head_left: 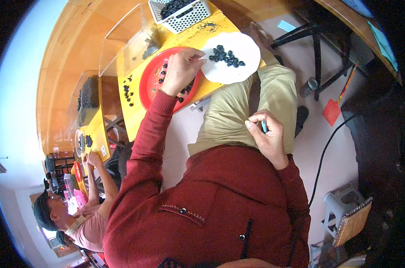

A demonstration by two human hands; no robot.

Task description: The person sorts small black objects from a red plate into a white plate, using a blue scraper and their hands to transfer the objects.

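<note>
1. Looks down on a yellow table (133, 120), spread beneath and around the red tray (143, 89); pale floor (180, 134) below the tray, orange-brown wood (77, 35) to its upper left.
2. Holds the left hand (179, 71) over the red tray, thumb and finger bent toward each other at its right rim; cannot tell whether pinching anything.
3. Curls the right hand (267, 136) around a light-blue thing (264, 127), over the lap, below and right of the red tray.
4. Small black round pieces (236, 64) in the red tray, loose on the table to its left, and clustered on the white plate (252, 49) just to its right.
5. Above the red tray, a white perforated basket (187, 22); to its upper left, a clear box (117, 49).
6. Far left of the red tray, a second yellow table (94, 127) and a co-worker (84, 230), hands together.
7. Far right of the red tray, a red swatter (332, 111); lower right, a grey stool (338, 196).
8. On the second yellow table, a small white label (103, 150), too small to read.
9. Partly hidden: tray contents under the left hand, the light-blue thing inside the fingers. Cut off at the top: the basket.
</note>
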